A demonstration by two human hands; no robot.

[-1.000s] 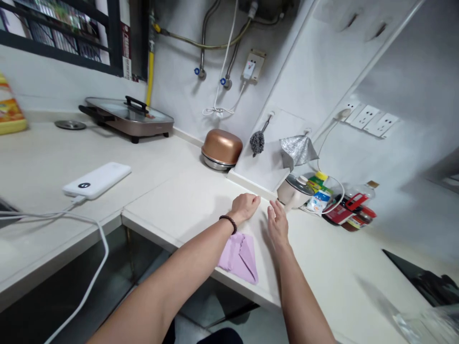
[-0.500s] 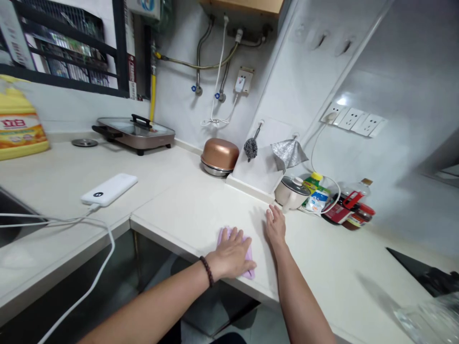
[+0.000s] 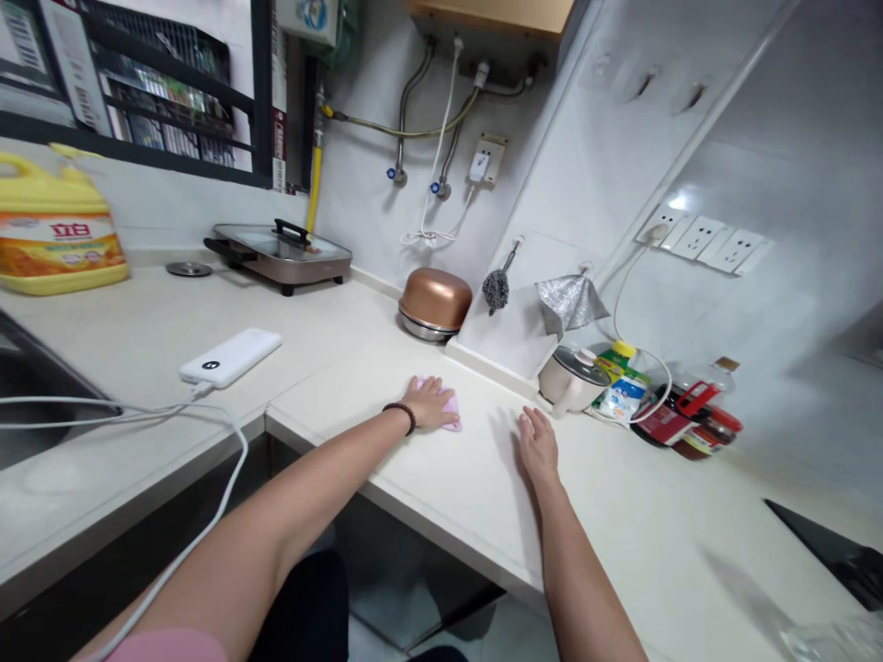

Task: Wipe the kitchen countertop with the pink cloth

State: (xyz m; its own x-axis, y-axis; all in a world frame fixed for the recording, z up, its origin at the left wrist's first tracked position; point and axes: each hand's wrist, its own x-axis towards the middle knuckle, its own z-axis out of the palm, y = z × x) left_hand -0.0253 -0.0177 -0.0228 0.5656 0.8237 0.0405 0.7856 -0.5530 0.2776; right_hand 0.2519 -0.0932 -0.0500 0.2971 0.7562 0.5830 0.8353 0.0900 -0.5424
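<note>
My left hand (image 3: 429, 403) holds a small pink-purple cleaning cloth (image 3: 451, 410) down against the white countertop (image 3: 475, 487). Its fingers lie over the cloth and cover most of it; one edge shows beyond the thumb side. A dark beaded bracelet circles that wrist. To the right, my right hand (image 3: 539, 448) is at the counter with nothing in it, fingers loosely apart and slightly bent. Nearest to it is a cream pot with a glass lid (image 3: 571, 379), just beyond the fingertips and apart from them.
A copper-coloured bowl (image 3: 436, 299) sits by the wall, and an electric griddle (image 3: 282, 257) stands further left. A white power bank (image 3: 231, 357) trails cables near the sink (image 3: 41, 386). Yellow detergent (image 3: 62, 225) stands at left. Bottles and jars (image 3: 680, 418) line the right wall.
My left hand has slid the cloth away from the counter's front edge, toward the bowl. My right hand stays in nearly the same place. The view has shifted slightly.
</note>
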